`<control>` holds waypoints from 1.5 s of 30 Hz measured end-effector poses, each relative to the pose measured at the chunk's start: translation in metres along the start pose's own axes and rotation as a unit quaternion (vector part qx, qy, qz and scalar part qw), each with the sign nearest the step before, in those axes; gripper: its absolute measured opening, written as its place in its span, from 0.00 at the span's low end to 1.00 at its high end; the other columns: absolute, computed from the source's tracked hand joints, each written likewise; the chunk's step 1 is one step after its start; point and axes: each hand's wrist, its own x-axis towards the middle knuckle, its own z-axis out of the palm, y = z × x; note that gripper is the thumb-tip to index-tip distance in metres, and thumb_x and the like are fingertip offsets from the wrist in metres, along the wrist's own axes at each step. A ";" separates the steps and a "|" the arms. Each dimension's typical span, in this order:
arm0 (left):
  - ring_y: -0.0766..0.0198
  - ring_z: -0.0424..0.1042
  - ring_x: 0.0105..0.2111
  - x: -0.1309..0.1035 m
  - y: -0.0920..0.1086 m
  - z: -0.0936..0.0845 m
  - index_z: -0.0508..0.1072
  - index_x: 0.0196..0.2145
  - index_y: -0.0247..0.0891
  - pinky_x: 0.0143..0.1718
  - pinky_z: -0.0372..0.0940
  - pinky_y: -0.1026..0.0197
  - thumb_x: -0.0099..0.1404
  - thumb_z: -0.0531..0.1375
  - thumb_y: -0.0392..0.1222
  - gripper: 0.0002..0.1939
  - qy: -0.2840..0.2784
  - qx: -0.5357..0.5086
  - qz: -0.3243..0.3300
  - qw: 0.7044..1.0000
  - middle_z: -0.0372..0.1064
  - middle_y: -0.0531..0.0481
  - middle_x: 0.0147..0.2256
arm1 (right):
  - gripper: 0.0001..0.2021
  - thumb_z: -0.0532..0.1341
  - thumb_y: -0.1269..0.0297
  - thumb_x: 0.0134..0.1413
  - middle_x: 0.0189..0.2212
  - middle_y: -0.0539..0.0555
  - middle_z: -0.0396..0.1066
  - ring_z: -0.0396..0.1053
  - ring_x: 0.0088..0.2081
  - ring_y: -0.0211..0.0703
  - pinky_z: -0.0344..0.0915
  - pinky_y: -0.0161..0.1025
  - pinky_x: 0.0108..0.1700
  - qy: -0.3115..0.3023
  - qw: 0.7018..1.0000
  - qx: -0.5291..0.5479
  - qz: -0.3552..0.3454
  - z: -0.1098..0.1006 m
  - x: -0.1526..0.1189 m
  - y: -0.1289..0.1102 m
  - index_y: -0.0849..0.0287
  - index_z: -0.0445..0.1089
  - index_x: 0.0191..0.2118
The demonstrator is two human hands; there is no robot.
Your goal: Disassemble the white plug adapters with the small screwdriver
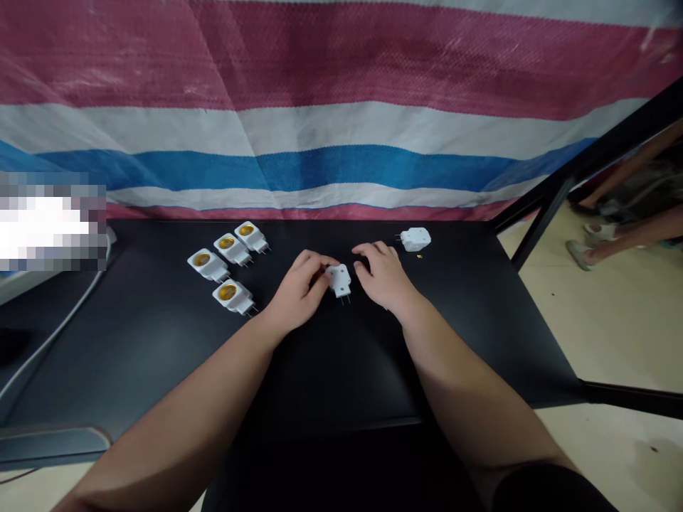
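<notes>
In the middle of the black table lies a white plug-in lamp socket (340, 280), its two prongs pointing toward me and small holes showing on its upper face. My left hand (305, 286) pinches its left side between thumb and fingers. Just to the right of it, my right hand (381, 274) hovers with curled, parted fingers and nothing between them. Farther right, another white plug-in socket (415, 240) lies with its prongs to the left. A tiny brass-coloured piece (420, 257) is beside it.
Left of my hands stand several white plug-in sockets (228, 294) with gold-coloured round openings facing up. A white cable (64, 320) runs along the table's left side. A striped tarp (341, 167) hangs behind. Black frame bars (544, 203) and another person's legs (619, 238) are at right.
</notes>
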 end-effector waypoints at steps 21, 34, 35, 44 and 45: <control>0.61 0.78 0.38 -0.002 -0.011 0.001 0.69 0.55 0.40 0.40 0.73 0.57 0.79 0.61 0.47 0.13 0.002 -0.113 -0.077 0.991 0.76 0.46 0.42 | 0.07 0.68 0.73 0.61 0.53 0.55 0.77 0.74 0.56 0.50 0.68 0.51 0.62 -0.140 0.959 0.133 -0.208 -0.020 -0.005 -0.015 0.54 0.72 0.38; 0.63 0.77 0.34 -0.001 -0.006 -0.002 0.71 0.49 0.41 0.36 0.71 0.59 0.75 0.65 0.47 0.11 0.041 -0.072 -0.093 0.992 0.77 0.50 0.39 | 0.26 0.73 0.66 0.62 0.54 0.56 0.72 0.74 0.51 0.50 0.72 0.50 0.55 -0.165 0.965 0.144 -0.143 -0.020 -0.009 -0.022 0.49 0.73 0.64; 0.62 0.78 0.35 -0.001 -0.004 -0.002 0.73 0.49 0.40 0.36 0.72 0.59 0.75 0.65 0.48 0.11 0.032 -0.081 -0.098 0.991 0.78 0.49 0.40 | 0.23 0.74 0.64 0.61 0.52 0.55 0.72 0.74 0.48 0.49 0.72 0.49 0.53 -0.147 0.972 0.133 -0.123 -0.019 -0.008 -0.021 0.51 0.74 0.61; 0.52 0.81 0.52 0.000 0.003 -0.007 0.75 0.59 0.39 0.54 0.77 0.50 0.66 0.68 0.36 0.24 -0.043 -0.087 -0.033 0.995 0.79 0.40 0.55 | 0.18 0.78 0.66 0.53 0.44 0.52 0.70 0.71 0.39 0.42 0.73 0.45 0.43 -0.062 0.979 0.182 -0.069 -0.008 -0.002 -0.007 0.55 0.75 0.47; 0.52 0.81 0.53 0.000 0.001 -0.006 0.75 0.60 0.39 0.55 0.77 0.49 0.66 0.68 0.36 0.25 -0.042 -0.096 -0.034 0.994 0.79 0.39 0.56 | 0.20 0.78 0.65 0.53 0.46 0.53 0.70 0.72 0.39 0.42 0.74 0.46 0.43 -0.066 0.976 0.197 -0.064 -0.008 -0.002 -0.006 0.55 0.76 0.50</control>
